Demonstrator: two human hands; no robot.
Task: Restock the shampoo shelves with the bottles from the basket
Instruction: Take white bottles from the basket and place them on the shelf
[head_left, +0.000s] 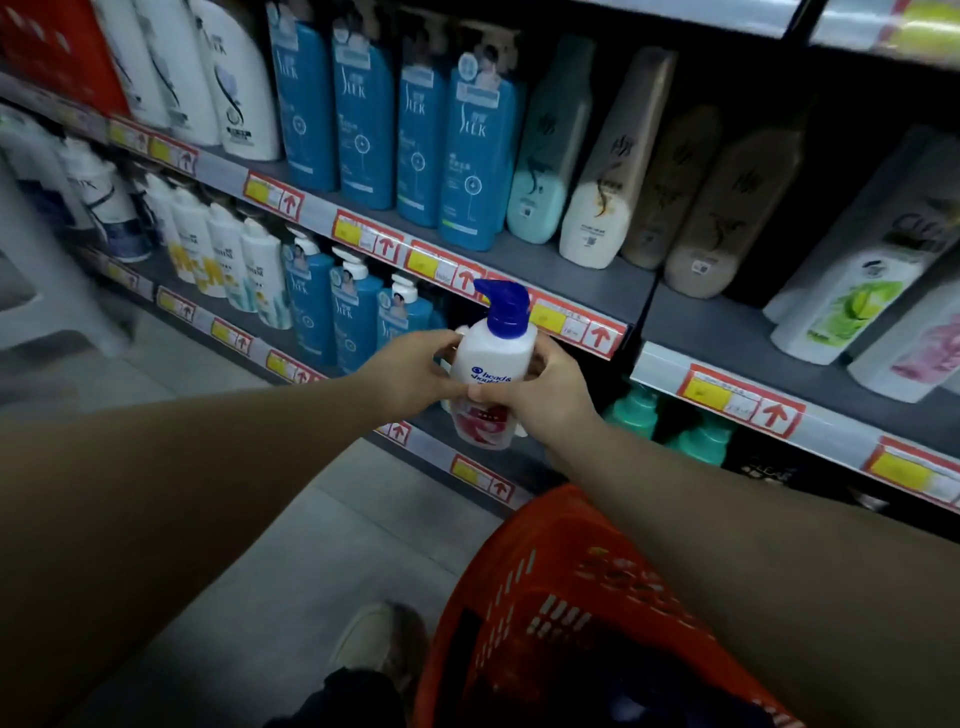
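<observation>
I hold a white shampoo bottle (493, 353) with a blue pump top upright in front of the shelves, both hands on it. My left hand (410, 376) grips its left side and my right hand (540, 395) wraps its right side and lower front. The bottle's lower label is red and partly hidden by my fingers. It hovers in front of a dark gap on the lower shelf (467, 467), to the right of the blue pump bottles (353, 317). The orange basket (545, 597) stands on the floor below my right arm; its contents are dark and unclear.
The upper shelf (561, 275) carries white, blue, teal and brown bottles in rows, with red and yellow price tags along its edge. Green pump bottles (670, 426) stand on the lower shelf at the right. My shoe (379, 644) rests on the grey floor beside the basket.
</observation>
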